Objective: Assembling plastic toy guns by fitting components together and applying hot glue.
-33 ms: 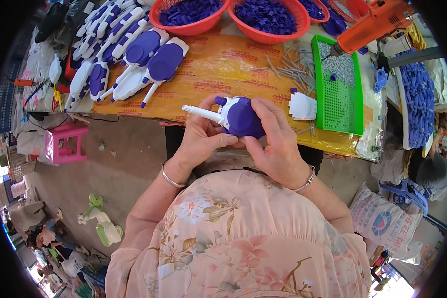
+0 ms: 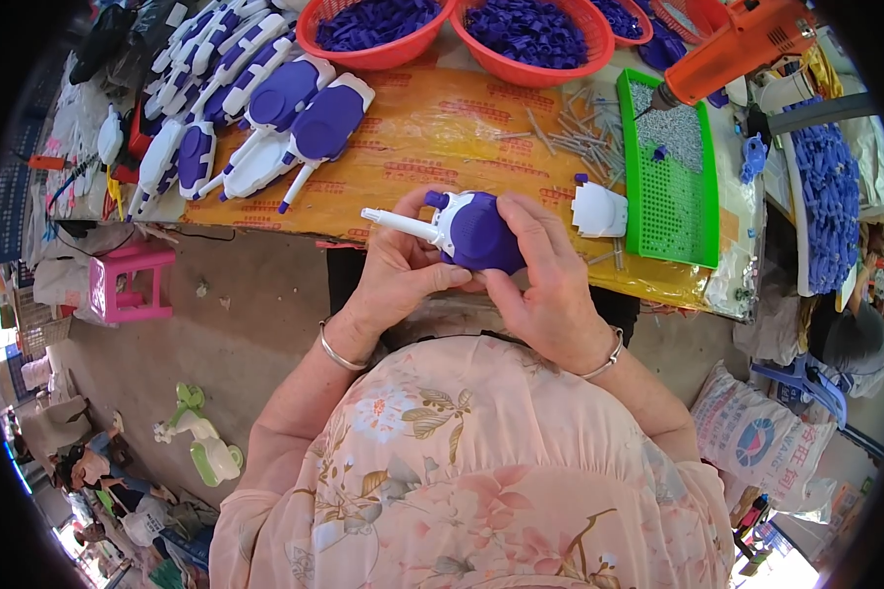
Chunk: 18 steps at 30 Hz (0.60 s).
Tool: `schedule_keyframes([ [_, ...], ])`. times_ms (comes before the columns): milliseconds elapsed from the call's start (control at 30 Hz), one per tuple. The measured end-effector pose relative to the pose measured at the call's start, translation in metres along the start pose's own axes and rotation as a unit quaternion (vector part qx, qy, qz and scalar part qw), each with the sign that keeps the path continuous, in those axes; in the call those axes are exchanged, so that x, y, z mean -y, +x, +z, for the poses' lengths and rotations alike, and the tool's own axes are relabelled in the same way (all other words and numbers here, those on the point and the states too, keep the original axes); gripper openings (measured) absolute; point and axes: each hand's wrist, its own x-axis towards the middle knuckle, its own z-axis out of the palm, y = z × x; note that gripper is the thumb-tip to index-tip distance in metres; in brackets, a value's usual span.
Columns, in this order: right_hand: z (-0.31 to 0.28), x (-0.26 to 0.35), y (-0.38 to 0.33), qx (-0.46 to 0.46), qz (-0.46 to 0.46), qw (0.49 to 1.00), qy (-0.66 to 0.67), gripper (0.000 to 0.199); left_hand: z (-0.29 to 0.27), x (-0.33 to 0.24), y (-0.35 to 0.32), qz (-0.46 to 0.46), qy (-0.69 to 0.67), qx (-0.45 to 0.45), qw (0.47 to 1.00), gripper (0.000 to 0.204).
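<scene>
Both hands grip a purple-and-white plastic piece (image 2: pixel 479 232) just off the table's front edge. It has a rounded purple body, a small purple stub and a white tube pointing left. My left hand (image 2: pixel 395 278) is closed round the white end, thumb along its near side, the tube passing over the fingers. My right hand (image 2: pixel 550 275) pinches the purple body from the right, fingers on top and thumb below. The underside of the piece is hidden. On the table to the right lies a white plastic shell (image 2: pixel 598 210) with a purple tab.
Finished-looking purple-and-white pieces (image 2: pixel 332 118) are heaped at the left. Red baskets (image 2: pixel 388 56) of purple parts stand at the back. Loose metal pins (image 2: pixel 589 135) lie beside a green tray (image 2: pixel 671 236) of small screws. An orange power driver (image 2: pixel 737 54) hangs over the tray.
</scene>
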Motion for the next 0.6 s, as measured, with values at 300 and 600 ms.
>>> schedule_keyframes([
  [300, 0.001, 0.001, 0.005, -0.008, -0.003, 1.000, -0.016, 0.062, 0.005, -0.003, 0.003, 0.048, 0.077, -0.001, 0.996, 0.074],
  [600, 0.005, -0.002, 0.007, -0.020, -0.014, 0.999, -0.033, 0.060, 0.013, 0.000, 0.000, 0.025, 0.060, -0.074, 0.995, 0.060],
])
